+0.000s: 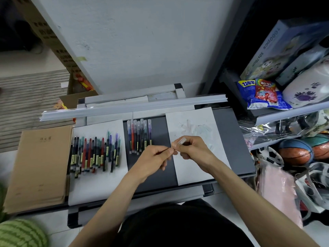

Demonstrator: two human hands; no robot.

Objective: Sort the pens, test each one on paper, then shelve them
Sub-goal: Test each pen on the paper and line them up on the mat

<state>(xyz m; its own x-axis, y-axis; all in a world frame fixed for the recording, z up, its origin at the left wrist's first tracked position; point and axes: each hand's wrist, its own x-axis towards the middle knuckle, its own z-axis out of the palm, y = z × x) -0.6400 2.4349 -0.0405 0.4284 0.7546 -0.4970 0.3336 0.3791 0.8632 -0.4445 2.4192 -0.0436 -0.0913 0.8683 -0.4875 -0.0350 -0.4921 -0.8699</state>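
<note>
Over the dark desk (229, 139), my left hand (156, 155) pinches what looks like a thin pen (169, 149), mostly hidden by my fingers, while my right hand (190, 148) curls round a clear cap (182, 141); fingertips of both meet just above the L edge of the test paper (195, 172). At L, loose pens (94, 154) lie side by side on a white sheet (96, 189). Btwn the two sheets seven capped pens (138, 136) sit in a row on the desk, w/ brown notebooks (39, 166) stacked far L.
</note>
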